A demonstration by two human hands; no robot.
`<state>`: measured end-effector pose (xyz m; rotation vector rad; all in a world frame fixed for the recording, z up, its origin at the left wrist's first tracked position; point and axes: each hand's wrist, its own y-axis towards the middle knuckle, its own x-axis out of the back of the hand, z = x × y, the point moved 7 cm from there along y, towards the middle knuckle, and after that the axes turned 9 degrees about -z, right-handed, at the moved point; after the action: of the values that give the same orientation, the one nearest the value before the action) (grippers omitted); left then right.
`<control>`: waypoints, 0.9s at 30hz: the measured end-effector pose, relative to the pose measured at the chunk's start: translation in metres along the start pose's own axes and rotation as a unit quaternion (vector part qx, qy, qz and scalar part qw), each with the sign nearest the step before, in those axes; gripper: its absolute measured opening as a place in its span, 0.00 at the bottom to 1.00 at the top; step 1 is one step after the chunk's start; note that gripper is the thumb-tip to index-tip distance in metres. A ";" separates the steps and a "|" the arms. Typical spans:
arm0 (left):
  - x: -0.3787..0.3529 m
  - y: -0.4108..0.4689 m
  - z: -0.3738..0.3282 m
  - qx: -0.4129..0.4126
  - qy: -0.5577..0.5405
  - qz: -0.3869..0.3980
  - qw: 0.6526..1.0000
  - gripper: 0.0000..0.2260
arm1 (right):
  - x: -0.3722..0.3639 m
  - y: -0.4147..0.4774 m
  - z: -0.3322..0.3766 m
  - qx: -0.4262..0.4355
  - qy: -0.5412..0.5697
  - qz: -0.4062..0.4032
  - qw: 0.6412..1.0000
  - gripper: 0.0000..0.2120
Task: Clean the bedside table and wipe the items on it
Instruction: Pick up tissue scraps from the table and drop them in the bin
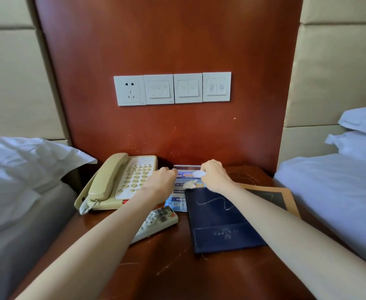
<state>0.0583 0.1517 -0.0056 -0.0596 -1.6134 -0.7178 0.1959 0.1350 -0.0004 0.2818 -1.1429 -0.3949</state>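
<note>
On the brown bedside table [169, 267] a blue printed card [181, 187] lies near the back wall. My left hand [160, 180] rests on the card's left edge with curled fingers and pinches its top corner. My right hand [213, 176] grips a small white tissue [199, 173] and presses it on the card's upper right part. A beige telephone [121, 180] sits at the back left. In front of it, a white remote control [156, 221] lies partly under my left forearm. A dark blue folder [221, 219] covers the card's lower right.
A tan-framed dark mat [275, 198] lies under my right forearm at the table's right. Beds with white pillows [21, 161] flank the table on both sides. Wall switches and a socket [172, 88] sit on the wooden panel above.
</note>
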 end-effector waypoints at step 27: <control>0.084 -0.041 -0.037 -0.066 -0.188 -0.221 0.955 0.10 | 0.106 -0.021 -0.032 0.026 0.174 -0.174 0.969 0.09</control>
<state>0.0566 0.0712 0.0546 0.0761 -1.9670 -1.2165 0.2600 0.0695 0.0660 0.5784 -0.7587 -0.5983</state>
